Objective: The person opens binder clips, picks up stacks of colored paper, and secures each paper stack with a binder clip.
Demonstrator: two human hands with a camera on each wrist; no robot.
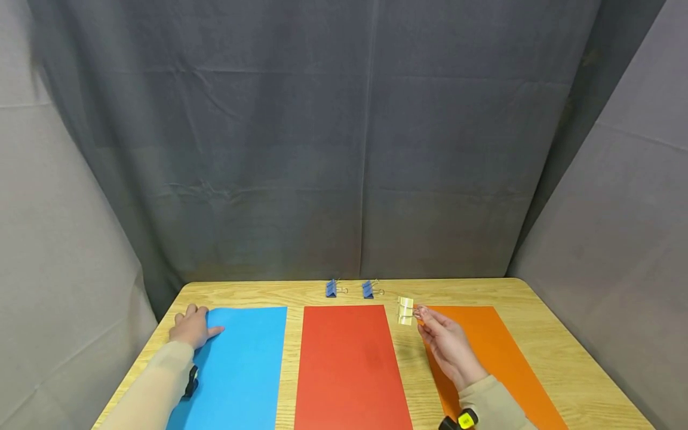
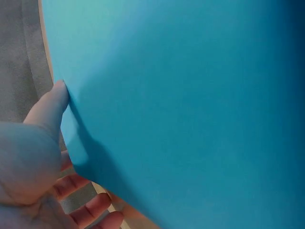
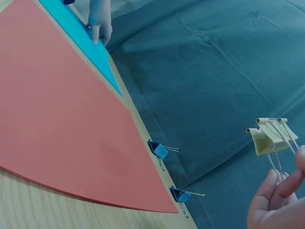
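My left hand lies at the far left corner of a blue sheet, with the thumb resting on the sheet along its edge. In the left wrist view the other fingers extend loosely past the corner of the paper. My right hand pinches the wire handles of a pale yellow binder clip between thumb and fingers. That clip is raised, near the far left corner of an orange sheet. In the right wrist view the clip shows with its handles toward the fingertips.
A red sheet lies between the blue and orange ones. Two blue binder clips, a left one and a right one, stand by the wooden table's far edge. Grey curtains hang behind and on both sides.
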